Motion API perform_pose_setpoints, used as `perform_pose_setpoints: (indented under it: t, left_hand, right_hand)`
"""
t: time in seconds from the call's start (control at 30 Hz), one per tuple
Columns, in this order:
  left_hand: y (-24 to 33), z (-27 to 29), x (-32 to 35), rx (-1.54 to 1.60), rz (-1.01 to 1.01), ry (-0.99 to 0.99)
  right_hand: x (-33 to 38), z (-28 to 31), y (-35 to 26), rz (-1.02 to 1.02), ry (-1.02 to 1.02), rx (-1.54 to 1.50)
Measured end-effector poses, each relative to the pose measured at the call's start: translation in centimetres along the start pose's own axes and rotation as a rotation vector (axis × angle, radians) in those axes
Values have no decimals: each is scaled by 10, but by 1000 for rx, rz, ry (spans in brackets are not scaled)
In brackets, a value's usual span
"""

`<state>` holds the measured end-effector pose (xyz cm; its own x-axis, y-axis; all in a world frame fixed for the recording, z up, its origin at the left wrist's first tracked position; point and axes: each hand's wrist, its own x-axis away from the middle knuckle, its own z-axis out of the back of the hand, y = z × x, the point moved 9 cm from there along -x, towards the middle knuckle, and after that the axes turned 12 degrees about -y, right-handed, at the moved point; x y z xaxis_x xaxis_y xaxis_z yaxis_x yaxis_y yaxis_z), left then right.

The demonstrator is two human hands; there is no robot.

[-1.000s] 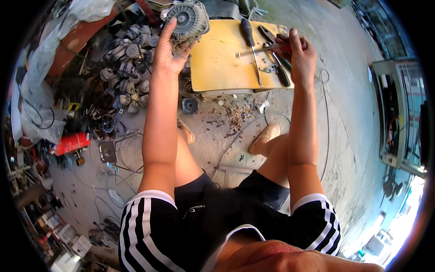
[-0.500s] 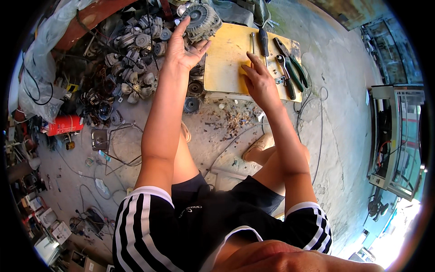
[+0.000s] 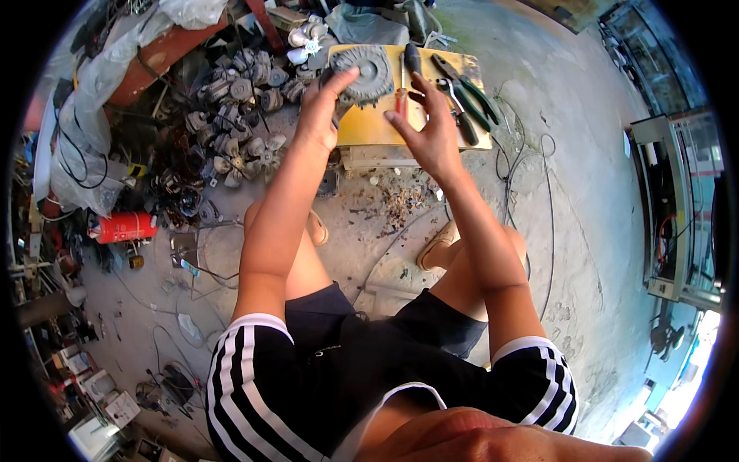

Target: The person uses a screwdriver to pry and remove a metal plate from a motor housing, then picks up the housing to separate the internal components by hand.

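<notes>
A round grey finned electric motor is over the far left part of a yellow board. My left hand grips its left side, thumb on top, the other fingers mostly hidden. To the right, my right hand hovers over the board, its thumb and fingers apart and nothing in them. Just by its fingertips lie a red-handled screwdriver and a dark-handled screwdriver. Farther right on the board are a ratchet wrench and pliers with green and black handles.
Piled motors and fan blades crowd the floor left of the board. Metal scraps lie scattered before it. A black cable loops on the right, near a glass-fronted cabinet. A red cylinder lies far left.
The motor has come over the board from its far left edge. My left hand, spread before, now grips it with the thumb on top. My right hand stays open, its fingers spread wider.
</notes>
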<state>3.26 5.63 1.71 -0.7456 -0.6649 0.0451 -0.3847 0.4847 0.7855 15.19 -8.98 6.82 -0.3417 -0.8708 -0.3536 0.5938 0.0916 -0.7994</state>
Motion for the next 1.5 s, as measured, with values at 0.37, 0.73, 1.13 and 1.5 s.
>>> perform_pose_setpoints:
  t: [0.37, 0.73, 1.13, 1.5]
  left_hand:
    - [0, -89, 82, -978, -381, 340]
    - [-29, -89, 145, -668, -229, 157]
    - [-17, -99, 158, -1127, -177, 131]
    - [-80, -109, 136, -661, 184, -186]
  right_hand:
    - [39, 5, 22, -219, -56, -343]
    - [55, -19, 36, -209, -308, -751]
    - [100, 0, 57, -340, -365, -971]
    - [127, 25, 50, -165, -530, -953]
